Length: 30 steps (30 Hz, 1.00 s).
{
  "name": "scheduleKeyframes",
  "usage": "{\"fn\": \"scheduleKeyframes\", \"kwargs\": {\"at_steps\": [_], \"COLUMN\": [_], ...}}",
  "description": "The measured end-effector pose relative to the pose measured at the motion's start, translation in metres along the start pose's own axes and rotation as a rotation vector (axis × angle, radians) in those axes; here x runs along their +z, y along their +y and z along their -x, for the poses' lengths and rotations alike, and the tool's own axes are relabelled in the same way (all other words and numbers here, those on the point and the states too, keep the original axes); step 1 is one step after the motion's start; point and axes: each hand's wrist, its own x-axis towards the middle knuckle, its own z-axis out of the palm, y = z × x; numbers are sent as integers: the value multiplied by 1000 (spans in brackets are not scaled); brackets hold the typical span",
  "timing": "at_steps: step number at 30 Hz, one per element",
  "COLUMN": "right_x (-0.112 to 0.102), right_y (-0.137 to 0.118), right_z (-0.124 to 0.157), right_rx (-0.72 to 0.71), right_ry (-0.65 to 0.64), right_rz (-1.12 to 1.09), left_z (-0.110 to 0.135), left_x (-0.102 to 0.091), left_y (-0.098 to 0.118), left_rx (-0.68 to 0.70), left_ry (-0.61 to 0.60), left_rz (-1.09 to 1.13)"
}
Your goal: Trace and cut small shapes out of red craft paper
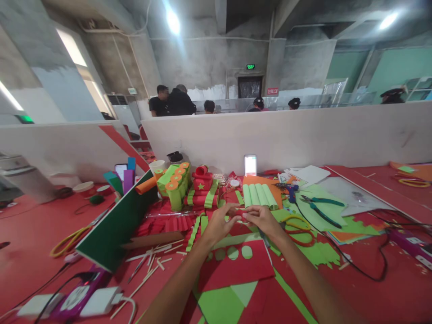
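Note:
My left hand [222,220] and my right hand [263,219] meet at the middle of the table, fingers closed on a small piece of red paper [240,213] between them. Its exact shape is partly hidden by the fingers. Under my wrists lies a red paper sheet [236,270] with a row of pale green circles. Beyond the hands stand rolled light green paper tubes [259,195] side by side. Left of them is a red paper model [202,184] with a star and green bands, beside green paper rolls [175,193] topped with orange discs.
To the right lie yellow-and-red-handled scissors [299,229], teal pliers [324,209] and a blue glue gun [290,191] with a trailing cable. A dark green board [113,229] leans at left near thin wooden sticks [151,265]. A phone [250,165] stands against the white partition [286,139].

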Motion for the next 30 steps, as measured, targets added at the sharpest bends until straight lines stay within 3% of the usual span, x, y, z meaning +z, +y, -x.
{"fn": "scheduleKeyframes", "kwargs": {"at_steps": [2, 5, 10, 16, 19, 23, 26, 30], "right_x": [0, -1, -2, -3, -6, -17, -24, -26], "right_y": [2, 4, 3, 0, -1, -6, -8, -7], "right_z": [-1, -2, -2, 0, -1, -3, -4, -4], "right_rx": [8, 23, 34, 3, -28, -81, -117, -148], "right_ry": [-4, -10, -43, -21, 16, 73, 97, 90], "right_rz": [0, -15, -59, -44, -6, 68, 123, 174], "left_z": [-1, 0, 4, 5, 2, -2, -6, -18], "left_x": [1, -2, -5, -1, -4, -10, -10, 0], "left_y": [-2, -5, -7, -11, -10, -19, -28, -33], "left_rx": [-45, 30, 225, 262, 187, -69, -198, -204], "left_ry": [74, 169, -21, -104, -38, 117, 45, -106], "left_rz": [2, -20, -87, -109, -89, -128, -243, -410]}}
